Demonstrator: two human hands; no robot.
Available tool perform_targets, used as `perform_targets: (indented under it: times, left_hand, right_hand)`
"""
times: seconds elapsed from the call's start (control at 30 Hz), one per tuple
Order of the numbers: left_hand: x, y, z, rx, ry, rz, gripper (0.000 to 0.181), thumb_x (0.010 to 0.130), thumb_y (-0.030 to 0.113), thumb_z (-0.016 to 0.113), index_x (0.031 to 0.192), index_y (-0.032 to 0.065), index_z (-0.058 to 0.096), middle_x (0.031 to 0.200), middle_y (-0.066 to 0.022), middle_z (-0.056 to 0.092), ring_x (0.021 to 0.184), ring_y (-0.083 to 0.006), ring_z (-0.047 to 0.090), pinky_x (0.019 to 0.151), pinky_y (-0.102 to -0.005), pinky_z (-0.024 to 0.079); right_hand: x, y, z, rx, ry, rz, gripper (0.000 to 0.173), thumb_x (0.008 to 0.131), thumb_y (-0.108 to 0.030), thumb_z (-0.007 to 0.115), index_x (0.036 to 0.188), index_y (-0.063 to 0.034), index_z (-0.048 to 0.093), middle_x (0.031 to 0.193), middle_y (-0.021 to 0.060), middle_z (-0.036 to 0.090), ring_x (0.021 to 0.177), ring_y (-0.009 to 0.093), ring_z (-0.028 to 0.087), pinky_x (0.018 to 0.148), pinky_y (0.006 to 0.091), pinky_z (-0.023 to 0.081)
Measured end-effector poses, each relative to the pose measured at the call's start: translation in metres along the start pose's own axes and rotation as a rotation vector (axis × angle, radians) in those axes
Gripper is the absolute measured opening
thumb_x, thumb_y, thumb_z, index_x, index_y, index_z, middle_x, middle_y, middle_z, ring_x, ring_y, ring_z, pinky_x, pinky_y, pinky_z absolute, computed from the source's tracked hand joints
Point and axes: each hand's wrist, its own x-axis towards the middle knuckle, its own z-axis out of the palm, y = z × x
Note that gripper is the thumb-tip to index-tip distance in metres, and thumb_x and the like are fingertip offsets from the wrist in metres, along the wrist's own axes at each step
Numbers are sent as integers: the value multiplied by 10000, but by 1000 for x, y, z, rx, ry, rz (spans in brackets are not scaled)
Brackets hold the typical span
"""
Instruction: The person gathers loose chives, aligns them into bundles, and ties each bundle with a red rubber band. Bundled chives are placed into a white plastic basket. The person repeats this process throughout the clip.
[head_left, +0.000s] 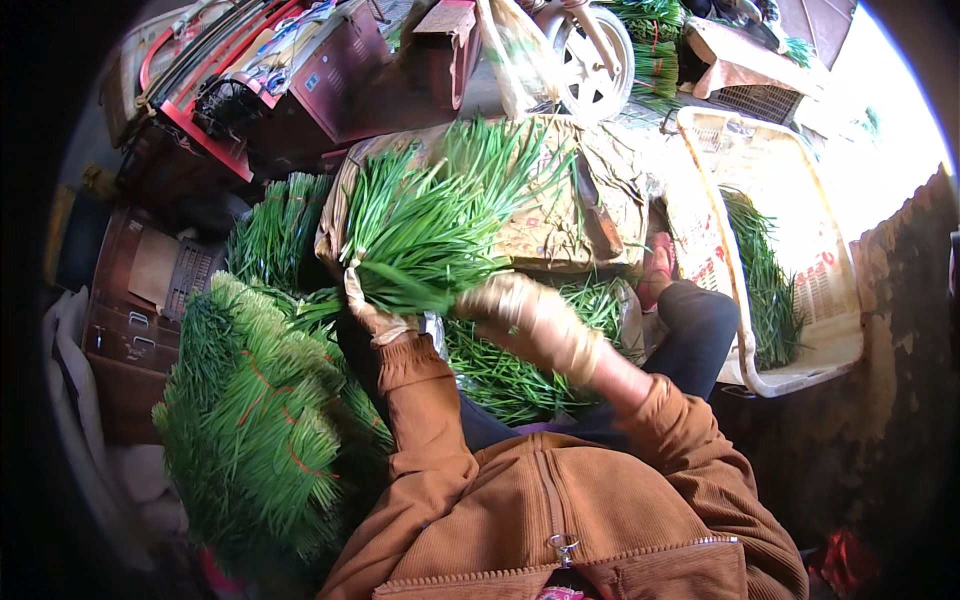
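In a pale glove, my left hand (369, 311) grips a bunch of long green chive-like leaves (420, 266) at the left front of a cardboard-covered surface (551, 236). Leaf tips fan out to the right and away from me. My right hand (532, 322), gloved too, is blurred by motion beside the lower right leaves; its fingers cannot be made out. Between my legs lies a heap of loose green leaves (517, 382). A knife with a wooden handle (602, 229) rests on the cardboard, its blade pointing away.
Bundles tied with red bands (262, 420) are piled at my left, with another upright bundle (277, 232) behind. A white plastic crate (742, 330) on the right holds more leaves (765, 292). Beyond the cardboard are a wheel (592, 67) and dark red metal boxes (330, 75).
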Motion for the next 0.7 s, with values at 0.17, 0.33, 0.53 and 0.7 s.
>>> perform_targets:
  times: [0.17,0.33,0.53,0.7]
  left_hand:
    - [9,2,-27,-914,-323,-350,474,933,356,316,1258,43,463,1189,-131,558,1049,-268,552,933,-391,425]
    - [-14,11,30,-1061,-728,-432,668,889,532,264,1388,88,276,1361,-175,386,1222,-319,405,1039,-416,298]
    - [1,9,-10,-1233,-587,-420,599,915,435,290,1349,24,329,1291,-154,472,1129,-289,506,988,-423,383]
    - [12,8,-33,-310,-130,-55,310,835,186,544,1109,47,580,1089,-75,615,1004,-201,575,906,-391,454]
  right_hand:
    - [-49,-24,20,-97,-233,28,172,741,-93,620,911,-115,628,816,58,598,669,237,602,552,317,509]
    - [-70,0,-16,189,-239,338,135,740,-31,651,862,-90,648,811,53,626,740,226,620,638,309,509]
    - [-46,3,-46,869,20,715,331,864,-161,612,1123,31,537,1075,60,599,991,131,542,881,283,441]
    - [-24,-13,3,228,-163,149,393,790,-137,661,1162,-68,551,1090,120,584,1010,259,571,864,322,460]
